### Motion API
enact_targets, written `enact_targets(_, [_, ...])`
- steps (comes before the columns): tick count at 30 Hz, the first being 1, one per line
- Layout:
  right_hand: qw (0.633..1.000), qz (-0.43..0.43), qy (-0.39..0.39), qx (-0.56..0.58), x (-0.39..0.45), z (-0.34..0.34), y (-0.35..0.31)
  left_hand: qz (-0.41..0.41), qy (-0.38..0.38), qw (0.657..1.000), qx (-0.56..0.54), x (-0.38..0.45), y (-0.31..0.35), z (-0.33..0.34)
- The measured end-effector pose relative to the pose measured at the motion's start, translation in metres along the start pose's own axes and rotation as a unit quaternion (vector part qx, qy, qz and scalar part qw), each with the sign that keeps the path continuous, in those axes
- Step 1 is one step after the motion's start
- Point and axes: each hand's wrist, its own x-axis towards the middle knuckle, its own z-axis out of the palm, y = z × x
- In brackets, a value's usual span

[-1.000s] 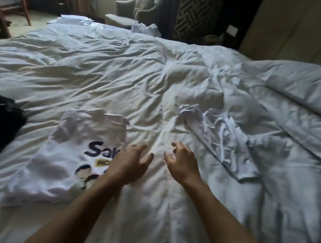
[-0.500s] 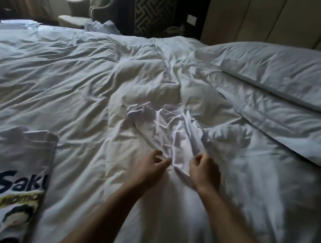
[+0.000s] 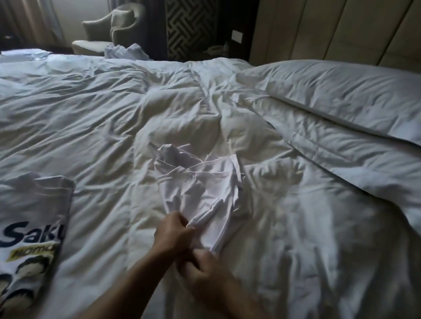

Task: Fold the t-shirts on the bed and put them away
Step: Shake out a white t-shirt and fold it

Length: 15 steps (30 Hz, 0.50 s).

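Note:
A crumpled white t-shirt [image 3: 199, 187] lies in the middle of the white duvet [image 3: 78, 123]. My left hand [image 3: 173, 233] pinches its near edge, fingers curled into the cloth. Just below and to the right, my right hand [image 3: 206, 273] grips the same near edge, which is bunched between both hands. A folded white t-shirt with a dark blue and yellow print and cartoon heads [image 3: 8, 244] lies flat at the lower left, apart from both hands.
Two white pillows [image 3: 361, 108] lie along the padded headboard at the right. Beyond the far bed edge stand an armchair [image 3: 108, 32] with white cloth [image 3: 127, 51] in front of it, curtains and a window. More folded white cloth [image 3: 25, 54] sits at the far left corner.
Both hands left the spot beside the printed t-shirt, reached right to the crumpled white t-shirt and took hold of its near edge. The view swung right.

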Motion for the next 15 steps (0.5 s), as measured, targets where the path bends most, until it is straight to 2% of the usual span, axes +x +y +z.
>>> enact_targets(2, [0.999, 0.002, -0.013, 0.042, -0.006, -0.009, -0.002, 0.015, 0.014, 1.0, 0.002, -0.015, -0.013, -0.007])
enact_targets(3, [0.999, 0.013, 0.012, 0.045, -0.009, -0.014, -0.001, 0.023, 0.019, 1.0, 0.001, -0.023, -0.019, -0.01])
enact_targets(6, [0.983, 0.054, 0.175, 0.006, -0.014, -0.024, 0.008, 0.039, 0.03, 0.999, 0.002, -0.05, -0.036, -0.017])
enact_targets(7, [0.979, 0.074, 0.189, -0.017, -0.016, -0.022, 0.007, 0.045, 0.044, 0.998, 0.003, -0.059, -0.042, -0.019])
enact_targets(12, [0.964, 0.156, 0.107, -0.187, -0.029, 0.007, 0.004, 0.037, 0.099, 0.993, -0.051, -0.094, -0.061, -0.02])
enact_targets(15, [0.969, 0.143, 0.082, -0.185, -0.044, 0.021, -0.004, 0.02, 0.131, 0.983, -0.126, -0.109, -0.069, -0.023])
